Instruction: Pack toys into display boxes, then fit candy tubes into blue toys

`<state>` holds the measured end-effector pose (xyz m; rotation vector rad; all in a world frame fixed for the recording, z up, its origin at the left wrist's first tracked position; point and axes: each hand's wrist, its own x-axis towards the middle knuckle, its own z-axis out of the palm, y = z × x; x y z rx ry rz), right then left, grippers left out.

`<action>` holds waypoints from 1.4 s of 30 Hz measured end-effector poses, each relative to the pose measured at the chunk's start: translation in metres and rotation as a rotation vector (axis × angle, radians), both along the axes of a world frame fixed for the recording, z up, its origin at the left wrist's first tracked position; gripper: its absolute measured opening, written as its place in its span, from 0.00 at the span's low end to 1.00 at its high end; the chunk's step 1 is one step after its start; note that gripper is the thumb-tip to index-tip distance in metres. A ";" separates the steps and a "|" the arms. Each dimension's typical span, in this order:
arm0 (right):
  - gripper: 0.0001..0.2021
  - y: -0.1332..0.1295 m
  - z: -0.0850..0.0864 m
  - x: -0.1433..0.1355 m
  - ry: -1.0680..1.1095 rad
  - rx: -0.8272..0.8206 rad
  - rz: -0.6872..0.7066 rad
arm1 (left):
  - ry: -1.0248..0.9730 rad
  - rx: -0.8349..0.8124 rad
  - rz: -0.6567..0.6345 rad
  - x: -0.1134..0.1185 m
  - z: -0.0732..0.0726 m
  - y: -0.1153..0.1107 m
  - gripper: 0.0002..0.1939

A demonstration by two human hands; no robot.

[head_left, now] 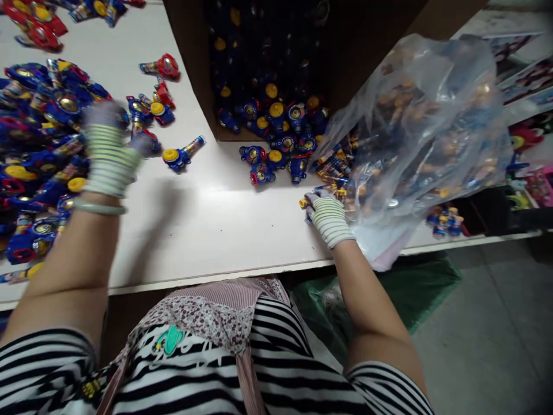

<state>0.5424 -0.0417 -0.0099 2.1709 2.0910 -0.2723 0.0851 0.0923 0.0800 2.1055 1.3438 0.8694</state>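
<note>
My left hand (108,147), in a striped glove, is over the right edge of a big pile of blue toys (38,167) with yellow discs and attached tubes. Motion smears its fingers, so I cannot tell if it holds one. Near it lie a loose blue toy with a clear tube (184,154) and a red one (166,66). My right hand (329,218), gloved alike, is closed on a small yellow-ended tube (303,203). It rests beside a heap of similar tubes (334,167) spilling from a large clear plastic bag (427,115).
A deep cardboard box (190,75) lies open toward me, and blue toys without visible tubes (276,158) spill from its mouth. More red toys (37,26) are at the far left. Several small blue-and-yellow pieces (444,221) sit near the white table's (207,236) front edge, right of the bag.
</note>
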 end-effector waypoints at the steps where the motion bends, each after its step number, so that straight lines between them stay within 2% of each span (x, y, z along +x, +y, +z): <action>1: 0.20 0.005 0.000 -0.007 -0.023 -0.005 0.002 | 0.100 0.057 -0.017 0.038 -0.015 -0.006 0.26; 2: 0.19 0.008 0.000 -0.013 -0.039 -0.004 0.015 | 0.203 0.051 -0.155 0.077 -0.031 -0.012 0.26; 3: 0.18 0.011 0.000 -0.020 -0.042 0.004 0.041 | 0.312 0.010 -0.350 0.114 -0.046 -0.017 0.29; 4: 0.17 0.013 0.000 -0.026 -0.026 0.018 0.072 | 0.401 -0.010 -0.463 0.147 -0.061 -0.019 0.31; 6: 0.18 0.012 -0.001 -0.038 0.076 0.044 0.112 | 0.472 0.001 -0.480 0.194 -0.085 -0.021 0.32; 8: 0.21 0.006 -0.005 -0.048 0.259 0.054 0.082 | 0.439 -0.008 -0.446 0.211 -0.100 -0.020 0.27; 9: 0.22 0.002 -0.008 -0.051 0.350 0.066 0.051 | 0.378 -0.034 -0.439 0.209 -0.104 -0.020 0.25; 11: 0.23 -0.004 -0.012 -0.058 0.470 0.106 0.017 | 0.170 -0.120 -0.447 0.191 -0.107 -0.024 0.21; 13: 0.23 -0.009 -0.012 -0.065 0.508 0.142 0.055 | -0.050 -0.204 -0.487 0.165 -0.105 -0.032 0.22; 15: 0.23 -0.010 -0.005 -0.074 0.488 0.120 0.135 | -0.146 -0.226 -0.543 0.143 -0.099 -0.042 0.22; 18: 0.23 -0.009 0.015 -0.091 0.379 0.025 0.225 | -0.121 -0.181 -0.567 0.126 -0.090 -0.053 0.24; 20: 0.22 -0.010 0.027 -0.099 0.308 -0.031 0.235 | -0.128 -0.157 -0.586 0.123 -0.085 -0.056 0.24; 22: 0.21 -0.013 0.032 -0.103 0.355 -0.035 0.214 | -0.159 -0.146 -0.635 0.123 -0.081 -0.055 0.23; 25: 0.21 -0.022 0.027 -0.105 0.769 -0.064 0.121 | -0.189 -0.084 -0.727 0.123 -0.075 -0.054 0.22; 28: 0.28 -0.029 0.019 -0.108 1.203 -0.317 -0.014 | -0.141 0.046 -0.796 0.119 -0.072 -0.055 0.22; 30: 0.28 -0.028 0.017 -0.112 1.215 -0.347 -0.032 | -0.079 0.090 -0.780 0.114 -0.072 -0.057 0.21; 33: 0.22 -0.023 0.020 -0.116 0.867 -0.101 0.042 | -0.052 -0.001 -0.680 0.108 -0.072 -0.061 0.23; 35: 0.20 -0.023 0.020 -0.118 0.703 -0.043 0.074 | -0.088 -0.055 -0.665 0.107 -0.072 -0.064 0.24; 37: 0.20 -0.025 0.015 -0.118 0.804 -0.140 0.067 | -0.113 -0.031 -0.722 0.107 -0.071 -0.065 0.23; 40: 0.30 -0.029 0.001 -0.123 1.164 -0.455 0.030 | -0.092 0.069 -0.782 0.107 -0.069 -0.065 0.21; 42: 0.34 -0.028 -0.003 -0.129 1.214 -0.498 -0.004 | -0.039 0.087 -0.774 0.104 -0.067 -0.064 0.20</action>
